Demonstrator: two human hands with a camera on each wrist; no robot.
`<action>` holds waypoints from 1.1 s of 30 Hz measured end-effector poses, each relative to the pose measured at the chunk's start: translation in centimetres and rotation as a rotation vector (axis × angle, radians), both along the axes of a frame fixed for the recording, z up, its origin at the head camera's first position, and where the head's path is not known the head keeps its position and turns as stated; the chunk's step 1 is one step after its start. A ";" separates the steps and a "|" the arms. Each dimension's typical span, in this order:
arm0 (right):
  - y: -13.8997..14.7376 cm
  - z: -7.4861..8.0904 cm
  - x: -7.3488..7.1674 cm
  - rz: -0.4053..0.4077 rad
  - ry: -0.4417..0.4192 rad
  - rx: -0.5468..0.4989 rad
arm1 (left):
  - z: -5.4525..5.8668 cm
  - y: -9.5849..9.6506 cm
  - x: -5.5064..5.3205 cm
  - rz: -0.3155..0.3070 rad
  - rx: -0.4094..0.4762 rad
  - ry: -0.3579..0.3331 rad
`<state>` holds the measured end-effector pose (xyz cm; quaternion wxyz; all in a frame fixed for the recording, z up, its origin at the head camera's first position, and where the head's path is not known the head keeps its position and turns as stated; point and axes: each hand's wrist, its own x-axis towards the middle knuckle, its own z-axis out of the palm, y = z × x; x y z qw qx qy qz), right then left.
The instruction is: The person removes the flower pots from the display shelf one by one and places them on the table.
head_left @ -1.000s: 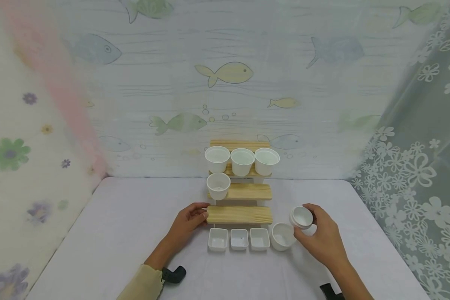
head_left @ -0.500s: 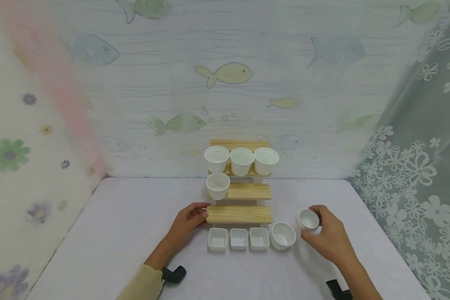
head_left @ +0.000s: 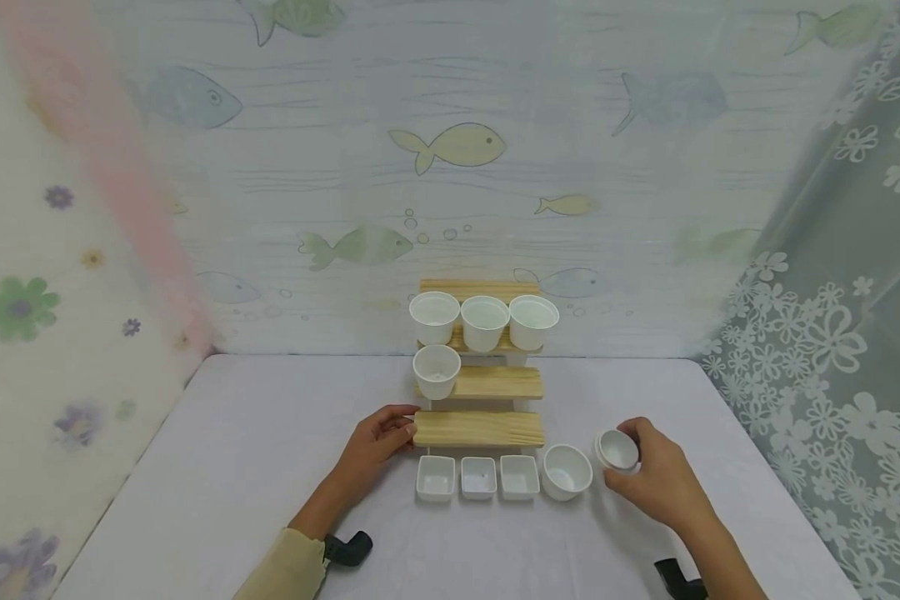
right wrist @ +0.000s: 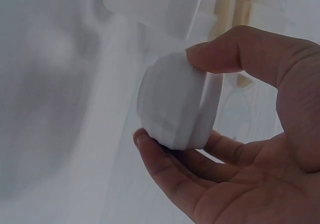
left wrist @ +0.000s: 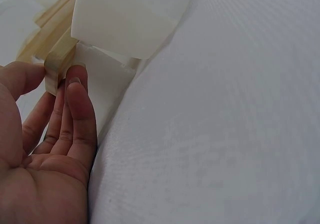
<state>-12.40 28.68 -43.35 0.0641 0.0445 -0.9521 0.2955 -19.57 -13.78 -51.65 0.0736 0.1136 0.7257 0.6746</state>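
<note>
In the head view my left hand [head_left: 373,448] holds the left end of the lowest board of a stepped wooden rack [head_left: 480,430]. The left wrist view shows thumb and fingers pinching the board's end [left wrist: 59,64]. Off to the right, my right hand [head_left: 662,482] grips a small white bowl [head_left: 618,451] by its sides. Its stepped rim and faceted wall show in the right wrist view, with the thumb on one side and the fingers [right wrist: 165,164] on the other. A round white bowl [head_left: 567,473] stands on the table just left of it.
Three square white dishes [head_left: 478,478] line up in front of the rack on the white tablecloth [head_left: 270,450]. Three white cups [head_left: 485,325] sit on a higher board, and one more cup [head_left: 437,372] stands on the board below. A fish-patterned curtain [head_left: 450,208] hangs behind.
My right hand has carried the small bowl right and slightly towards me, away from the round bowl on the table. My left hand stays on the rack.
</note>
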 end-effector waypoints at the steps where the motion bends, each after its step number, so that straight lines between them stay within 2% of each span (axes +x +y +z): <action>1: 0.0 -0.1 0.0 0.005 -0.003 0.006 | 0.0 0.0 0.0 -0.001 0.003 -0.001; 6: 0.1 -0.6 -0.2 0.022 -0.031 0.036 | 0.0 0.0 0.0 -0.002 0.014 -0.001; 19: -0.4 -1.2 -0.8 0.008 -0.201 0.079 | -0.2 -0.2 -0.2 -0.014 0.028 0.006; 33: -0.3 -1.8 -1.0 0.018 -0.227 0.103 | -0.3 -0.2 -0.5 -0.005 0.030 0.002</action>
